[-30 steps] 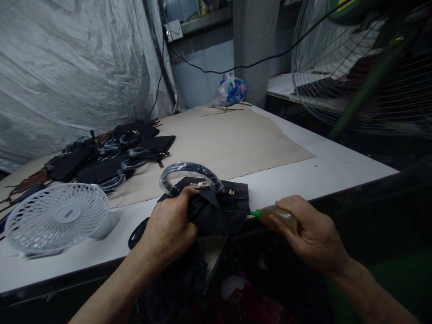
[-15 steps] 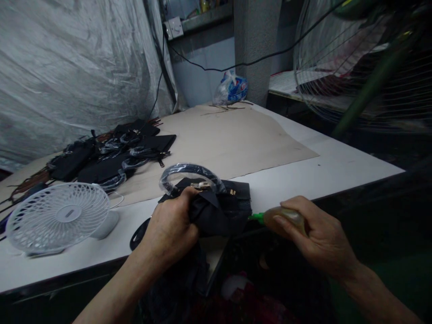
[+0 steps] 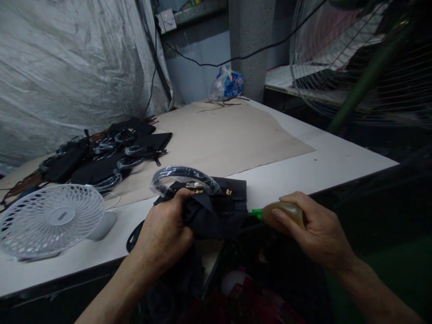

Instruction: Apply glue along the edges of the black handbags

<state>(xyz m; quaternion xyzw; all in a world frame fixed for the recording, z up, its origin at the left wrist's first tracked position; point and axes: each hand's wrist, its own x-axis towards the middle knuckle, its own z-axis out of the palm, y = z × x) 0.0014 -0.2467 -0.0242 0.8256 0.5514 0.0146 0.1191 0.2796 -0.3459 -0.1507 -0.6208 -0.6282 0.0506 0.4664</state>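
Observation:
My left hand (image 3: pixel 164 234) is closed on the folded lining of a black handbag (image 3: pixel 216 209) that lies at the table's front edge. The bag's curved handle (image 3: pixel 178 174) is wrapped in clear plastic and arches above my fingers. A gold clasp shows near the bag's top. My right hand (image 3: pixel 312 229) is wrapped round a small amber squeeze bottle (image 3: pixel 283 211) with a green nozzle (image 3: pixel 255 213). The nozzle tip touches the bag's right edge.
A small white desk fan (image 3: pixel 50 220) stands on the white table (image 3: pixel 337 166) at the left. Several black bags (image 3: pixel 104 155) lie piled at the back left beside a brown paper sheet (image 3: pixel 229 135). A large wire fan guard (image 3: pixel 357 63) looms at the right.
My right hand and the bottle have shifted slightly left and up toward the bag. The view has tilted a little, and my left hand keeps its grip.

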